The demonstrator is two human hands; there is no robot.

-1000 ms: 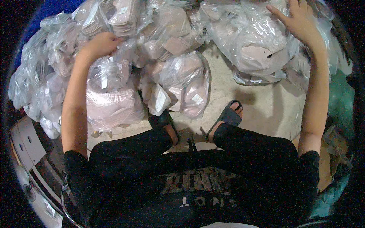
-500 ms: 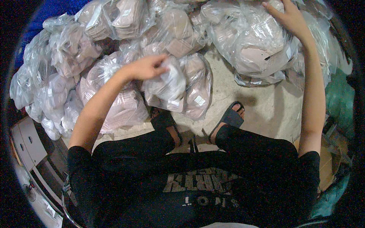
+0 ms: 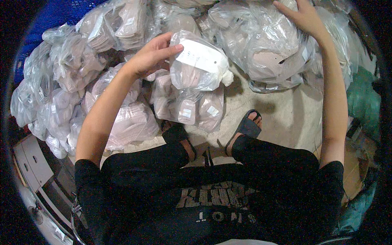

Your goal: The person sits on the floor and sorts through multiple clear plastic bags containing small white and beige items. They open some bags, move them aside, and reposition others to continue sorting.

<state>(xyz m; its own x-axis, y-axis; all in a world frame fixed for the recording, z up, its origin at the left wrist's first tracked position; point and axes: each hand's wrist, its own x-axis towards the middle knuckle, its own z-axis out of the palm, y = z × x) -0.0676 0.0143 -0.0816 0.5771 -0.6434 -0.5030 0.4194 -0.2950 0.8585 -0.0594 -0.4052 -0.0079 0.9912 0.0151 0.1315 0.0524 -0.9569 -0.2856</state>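
Observation:
My left hand (image 3: 157,54) is closed on the left edge of a small clear plastic bag (image 3: 192,79) of pale pink, flat pieces, thumb on top. A white printed tag (image 3: 196,55) lies across this bag, and its knotted end points right. Beneath it are more pink bundles in clear plastic (image 3: 208,108). At the upper right, my right hand (image 3: 305,19) rests on a large clear bag (image 3: 269,61) of similar pieces. Its thumb is spread from the fingers, whose tips the top edge partly cuts off.
Clear bags of pink pieces (image 3: 73,61) are heaped along the left and back, before a blue crate (image 3: 55,16). Bare concrete floor (image 3: 281,118) shows around my sandalled feet (image 3: 249,124). A grey drawer unit (image 3: 32,163) stands left; green plastic (image 3: 363,98) lies at right.
My left hand, blurred above the bundles before, now holds the small tagged bag up, tag showing. My right hand stays on the large bag, shifted slightly left.

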